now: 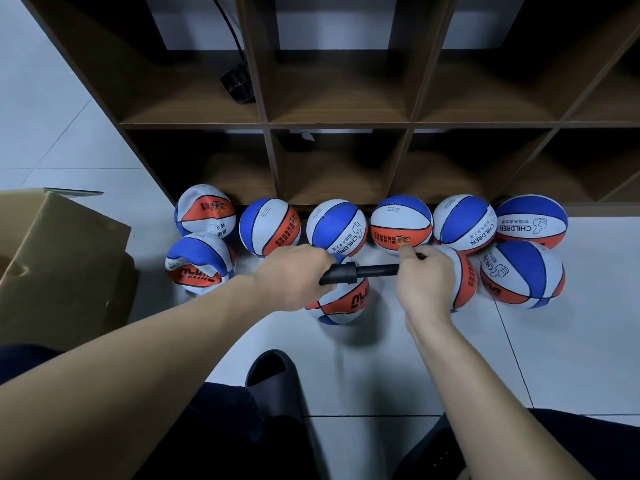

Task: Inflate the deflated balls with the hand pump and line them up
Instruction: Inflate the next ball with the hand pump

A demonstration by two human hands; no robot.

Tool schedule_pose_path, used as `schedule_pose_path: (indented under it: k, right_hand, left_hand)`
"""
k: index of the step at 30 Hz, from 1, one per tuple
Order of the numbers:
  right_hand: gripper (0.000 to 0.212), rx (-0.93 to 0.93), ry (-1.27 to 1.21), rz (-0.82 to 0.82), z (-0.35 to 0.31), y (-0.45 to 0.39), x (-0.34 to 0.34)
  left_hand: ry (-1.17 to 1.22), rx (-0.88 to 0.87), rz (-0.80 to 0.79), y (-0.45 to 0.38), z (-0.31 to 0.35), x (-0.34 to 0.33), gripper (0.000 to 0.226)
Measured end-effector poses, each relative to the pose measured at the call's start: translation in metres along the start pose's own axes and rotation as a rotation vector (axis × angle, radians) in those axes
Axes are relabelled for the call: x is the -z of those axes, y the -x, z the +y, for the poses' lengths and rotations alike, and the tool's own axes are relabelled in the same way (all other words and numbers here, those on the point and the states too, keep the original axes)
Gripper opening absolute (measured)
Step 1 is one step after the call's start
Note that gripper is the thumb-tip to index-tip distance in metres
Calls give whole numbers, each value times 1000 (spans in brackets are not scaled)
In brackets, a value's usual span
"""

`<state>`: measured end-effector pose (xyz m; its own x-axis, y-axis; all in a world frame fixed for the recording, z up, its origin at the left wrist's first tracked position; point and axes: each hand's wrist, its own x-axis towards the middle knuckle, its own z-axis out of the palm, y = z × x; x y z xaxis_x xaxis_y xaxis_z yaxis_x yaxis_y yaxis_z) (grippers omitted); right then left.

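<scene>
Black pump [360, 273] held level over balls [341, 299] on floor [554, 341], left hand [294, 275] wrapped around handle, right hand [424, 278] pinching far end; needle hidden. "CHILDREN" readable on ball [531, 221] in row by wooden shelf [339, 124]. Cardboard box [62, 258] at left, contents unseen.

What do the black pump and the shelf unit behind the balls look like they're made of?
The black hand pump: probably plastic, matte with a soft sheen and a moulded collar. The brown cubby shelf unit: wood or wood-look laminate, judging by faint grain lines and flat board edges.
</scene>
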<state>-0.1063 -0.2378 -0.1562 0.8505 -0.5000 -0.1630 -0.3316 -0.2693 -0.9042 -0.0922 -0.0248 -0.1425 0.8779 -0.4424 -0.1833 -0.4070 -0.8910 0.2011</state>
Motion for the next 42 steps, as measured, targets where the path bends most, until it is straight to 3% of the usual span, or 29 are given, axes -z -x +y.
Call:
schedule_pose_path:
  k: [10, 20, 27, 33, 42]
  right_hand:
    - [41, -33, 28, -174, 2, 40, -29]
    - [43, -50, 103, -255, 7, 23, -22]
    - [45, -154, 58, -164, 17, -31, 22]
    - [48, -239, -20, -108, 25, -20, 10]
    - [41, -79, 33, -142, 7, 23, -20]
  left_hand:
    - [-47, -62, -22, 1, 5, -6, 16]
    - [-40, -59, -61, 0, 0, -8, 17]
    - [-49, 16, -66, -1, -16, 5, 16]
    - [-85, 6, -80, -1, -10, 8, 22]
    - [-78, -18, -62, 1, -3, 3, 26]
